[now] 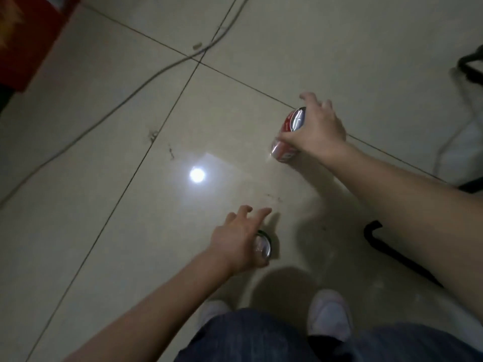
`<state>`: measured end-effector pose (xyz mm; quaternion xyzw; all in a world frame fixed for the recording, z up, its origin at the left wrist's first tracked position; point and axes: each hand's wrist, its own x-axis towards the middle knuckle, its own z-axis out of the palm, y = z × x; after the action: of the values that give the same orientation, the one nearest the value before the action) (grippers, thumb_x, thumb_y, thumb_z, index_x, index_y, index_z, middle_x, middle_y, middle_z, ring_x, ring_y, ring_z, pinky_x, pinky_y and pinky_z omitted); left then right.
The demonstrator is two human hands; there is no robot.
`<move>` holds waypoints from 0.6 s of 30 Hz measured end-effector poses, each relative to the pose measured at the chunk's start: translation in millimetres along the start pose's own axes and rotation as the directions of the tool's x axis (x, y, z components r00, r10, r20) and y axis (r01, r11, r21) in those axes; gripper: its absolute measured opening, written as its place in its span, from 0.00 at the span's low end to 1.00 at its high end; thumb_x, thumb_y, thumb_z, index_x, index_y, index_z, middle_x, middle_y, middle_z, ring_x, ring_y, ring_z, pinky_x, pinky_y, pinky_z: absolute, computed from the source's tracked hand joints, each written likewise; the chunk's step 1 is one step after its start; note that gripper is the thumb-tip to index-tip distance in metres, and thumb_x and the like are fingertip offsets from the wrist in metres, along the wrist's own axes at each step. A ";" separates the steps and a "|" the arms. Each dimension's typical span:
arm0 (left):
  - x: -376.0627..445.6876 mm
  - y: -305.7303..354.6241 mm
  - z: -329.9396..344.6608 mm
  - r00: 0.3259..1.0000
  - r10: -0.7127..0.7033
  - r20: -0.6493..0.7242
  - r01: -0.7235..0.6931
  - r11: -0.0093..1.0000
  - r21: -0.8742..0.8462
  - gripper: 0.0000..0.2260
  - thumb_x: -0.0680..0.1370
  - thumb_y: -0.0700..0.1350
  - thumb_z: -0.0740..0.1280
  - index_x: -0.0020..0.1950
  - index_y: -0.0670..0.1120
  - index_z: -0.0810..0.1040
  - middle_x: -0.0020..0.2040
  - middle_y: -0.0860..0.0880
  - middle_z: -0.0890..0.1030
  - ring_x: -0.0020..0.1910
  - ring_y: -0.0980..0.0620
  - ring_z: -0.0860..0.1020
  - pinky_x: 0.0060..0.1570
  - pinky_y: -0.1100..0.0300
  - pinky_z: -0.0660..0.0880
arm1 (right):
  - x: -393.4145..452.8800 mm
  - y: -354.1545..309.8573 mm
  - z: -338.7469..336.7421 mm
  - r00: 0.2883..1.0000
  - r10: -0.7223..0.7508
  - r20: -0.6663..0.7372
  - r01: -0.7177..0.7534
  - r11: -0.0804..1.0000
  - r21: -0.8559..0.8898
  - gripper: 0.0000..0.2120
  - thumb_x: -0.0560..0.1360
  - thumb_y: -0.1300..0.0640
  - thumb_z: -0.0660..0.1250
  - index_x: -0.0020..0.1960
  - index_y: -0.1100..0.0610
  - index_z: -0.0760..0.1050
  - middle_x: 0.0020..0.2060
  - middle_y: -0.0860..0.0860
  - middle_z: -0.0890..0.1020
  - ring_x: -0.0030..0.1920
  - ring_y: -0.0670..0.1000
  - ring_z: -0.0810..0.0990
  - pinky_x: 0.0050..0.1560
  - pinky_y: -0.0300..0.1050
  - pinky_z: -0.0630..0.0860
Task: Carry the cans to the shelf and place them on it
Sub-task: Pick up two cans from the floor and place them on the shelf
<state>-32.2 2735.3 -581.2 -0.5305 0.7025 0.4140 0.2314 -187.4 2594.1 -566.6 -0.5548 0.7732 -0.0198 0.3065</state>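
My right hand (317, 130) grips a red can (288, 135) from above, thumb on its side and fingers spread past its silver top; the can is tilted over the tiled floor. My left hand (239, 244) covers a second can (264, 248), of which only the silver lid and dark rim show at the hand's right edge. Its fingers are spread forward over the can. The shelf is not in view.
A beige tiled floor (130, 218) with a bright lamp reflection (197, 175). A grey cable (146, 82) runs diagonally across the back. A red object (28, 37) fills the top left corner. Black chair legs (386, 248) lie right of my feet (328, 313).
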 end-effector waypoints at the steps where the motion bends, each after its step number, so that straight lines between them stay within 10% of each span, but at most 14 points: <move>1: 4.9 -0.2 8.5 1.000 0.004 0.025 -0.005 1.000 0.018 0.42 0.68 0.54 0.71 0.75 0.58 0.51 0.75 0.47 0.58 0.70 0.42 0.65 0.61 0.49 0.72 | 3.3 0.4 6.2 1.000 -0.005 -0.029 0.006 1.000 0.010 0.34 0.64 0.51 0.73 0.67 0.52 0.64 0.64 0.58 0.70 0.63 0.62 0.72 0.58 0.49 0.70; 10: -35.4 34.6 -30.4 0.999 -0.034 0.031 0.028 0.986 0.164 0.34 0.68 0.48 0.73 0.70 0.46 0.60 0.65 0.41 0.69 0.60 0.38 0.73 0.54 0.48 0.73 | -42.8 -10.6 -38.7 0.996 0.039 -0.079 -0.033 0.997 0.071 0.27 0.63 0.53 0.73 0.59 0.56 0.70 0.60 0.57 0.75 0.59 0.60 0.75 0.47 0.44 0.66; 18: -260.6 142.6 -220.9 0.988 0.055 -0.143 -0.028 0.983 0.184 0.31 0.65 0.49 0.72 0.64 0.45 0.64 0.59 0.45 0.74 0.55 0.41 0.76 0.42 0.58 0.65 | -215.4 -78.2 -257.9 1.000 0.020 0.020 -0.021 0.998 0.063 0.28 0.63 0.50 0.73 0.60 0.54 0.69 0.58 0.55 0.75 0.58 0.60 0.76 0.47 0.45 0.68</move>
<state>-54.6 2710.3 -212.5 -0.5218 0.7633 0.3128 0.2175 -206.9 2671.7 -231.0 -0.5369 0.7750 -0.0358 0.3314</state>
